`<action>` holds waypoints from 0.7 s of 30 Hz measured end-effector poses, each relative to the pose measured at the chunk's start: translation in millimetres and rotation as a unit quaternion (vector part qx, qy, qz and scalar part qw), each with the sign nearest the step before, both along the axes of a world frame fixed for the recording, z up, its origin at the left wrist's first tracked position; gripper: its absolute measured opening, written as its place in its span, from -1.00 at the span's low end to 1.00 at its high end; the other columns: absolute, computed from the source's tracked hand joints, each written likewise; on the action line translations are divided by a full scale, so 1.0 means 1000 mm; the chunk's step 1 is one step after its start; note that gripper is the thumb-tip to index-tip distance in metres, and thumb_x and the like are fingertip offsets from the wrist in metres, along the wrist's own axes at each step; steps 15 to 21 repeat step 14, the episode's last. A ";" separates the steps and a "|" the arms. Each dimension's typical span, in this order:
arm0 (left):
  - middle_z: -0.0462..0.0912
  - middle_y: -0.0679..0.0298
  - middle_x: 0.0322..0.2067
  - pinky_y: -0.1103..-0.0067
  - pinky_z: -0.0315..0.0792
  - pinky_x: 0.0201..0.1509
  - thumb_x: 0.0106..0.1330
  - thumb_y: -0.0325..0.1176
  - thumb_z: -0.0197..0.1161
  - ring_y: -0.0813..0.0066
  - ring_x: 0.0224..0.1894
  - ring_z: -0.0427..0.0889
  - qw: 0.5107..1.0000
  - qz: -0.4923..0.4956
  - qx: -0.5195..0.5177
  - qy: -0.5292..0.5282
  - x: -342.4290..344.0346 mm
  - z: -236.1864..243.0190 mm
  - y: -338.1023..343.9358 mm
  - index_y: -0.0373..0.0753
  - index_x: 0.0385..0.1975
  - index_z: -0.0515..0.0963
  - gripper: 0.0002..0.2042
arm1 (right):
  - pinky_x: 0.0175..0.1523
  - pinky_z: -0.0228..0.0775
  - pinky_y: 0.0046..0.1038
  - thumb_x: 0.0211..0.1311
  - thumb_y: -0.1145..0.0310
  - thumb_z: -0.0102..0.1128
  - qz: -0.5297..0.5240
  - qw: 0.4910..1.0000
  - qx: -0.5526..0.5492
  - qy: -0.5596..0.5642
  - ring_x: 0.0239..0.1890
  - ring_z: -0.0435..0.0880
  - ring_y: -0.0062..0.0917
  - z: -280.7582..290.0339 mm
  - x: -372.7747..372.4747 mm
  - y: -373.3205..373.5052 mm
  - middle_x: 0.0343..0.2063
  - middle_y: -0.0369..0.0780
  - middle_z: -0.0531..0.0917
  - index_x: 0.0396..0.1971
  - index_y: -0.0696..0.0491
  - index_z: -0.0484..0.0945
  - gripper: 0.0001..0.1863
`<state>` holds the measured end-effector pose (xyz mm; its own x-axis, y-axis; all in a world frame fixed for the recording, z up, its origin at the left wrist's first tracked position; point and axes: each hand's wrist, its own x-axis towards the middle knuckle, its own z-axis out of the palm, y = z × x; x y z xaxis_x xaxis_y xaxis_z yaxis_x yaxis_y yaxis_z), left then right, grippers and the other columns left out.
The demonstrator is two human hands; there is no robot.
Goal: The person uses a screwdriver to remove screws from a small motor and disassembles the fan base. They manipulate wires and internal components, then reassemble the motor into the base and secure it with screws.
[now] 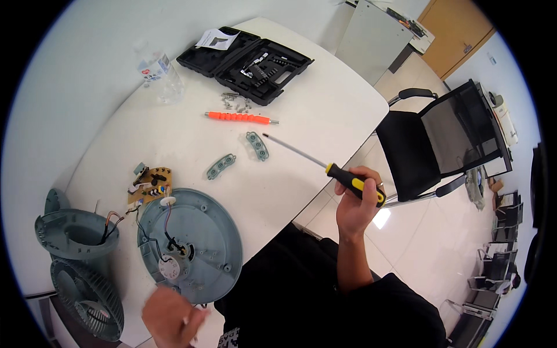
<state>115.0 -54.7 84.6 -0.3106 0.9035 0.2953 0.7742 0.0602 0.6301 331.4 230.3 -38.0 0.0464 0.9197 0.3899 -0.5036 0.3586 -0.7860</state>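
Observation:
My right hand [358, 204] is closed round the black and yellow handle of a screwdriver [354, 182]. Its long shaft points up and left over the table, with the tip near two small grey-green curved plastic pieces [257, 146]. My left hand [173, 318] is blurred at the near edge of a round grey-green fan base [223, 238]; its fingers are too smeared to read. Inside the base sit a small round white motor [170, 267] and several wires. These lead toward a brown circuit board [155, 182] just beyond the base's rim.
Left of the base stand a grey-green fan housing [78, 232] and a ribbed cover [87, 298]. Farther back lie an orange flexible shaft [241, 118], loose screws [235, 104], an open black tool case [264, 72] and a plastic bottle [162, 78]. A black chair [409, 153] is at the right.

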 end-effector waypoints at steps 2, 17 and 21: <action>0.43 0.29 -0.68 0.47 0.22 -0.48 0.08 -0.53 0.42 0.40 -0.63 0.37 0.995 -0.036 -0.010 -0.093 0.014 -0.007 -0.031 -0.26 -0.58 0.47 -0.80 | -0.43 0.39 -0.48 0.40 0.22 0.09 0.005 1.000 0.005 0.008 -0.58 0.54 -0.48 -0.004 0.006 -0.004 -0.46 -0.10 0.58 -0.20 0.33 0.56 -0.62; 0.33 0.36 -0.76 0.60 0.09 -0.49 0.34 -0.33 0.38 0.64 -0.64 0.23 0.883 0.448 0.130 -0.059 0.016 -0.151 -0.156 -0.21 -0.75 0.26 -0.53 | -0.24 0.41 -0.42 0.52 0.17 -0.04 -0.021 0.999 0.029 0.011 -0.41 0.58 -0.43 -0.018 -0.021 0.004 -0.33 -0.06 0.61 -0.01 0.26 0.49 -0.59; 0.33 0.36 -0.76 0.60 0.09 -0.49 0.34 -0.33 0.38 0.64 -0.64 0.23 0.883 0.448 0.130 -0.059 0.016 -0.151 -0.156 -0.21 -0.75 0.26 -0.53 | -0.24 0.41 -0.42 0.52 0.17 -0.04 -0.021 0.999 0.029 0.011 -0.41 0.58 -0.43 -0.018 -0.021 0.004 -0.33 -0.06 0.61 -0.01 0.26 0.49 -0.59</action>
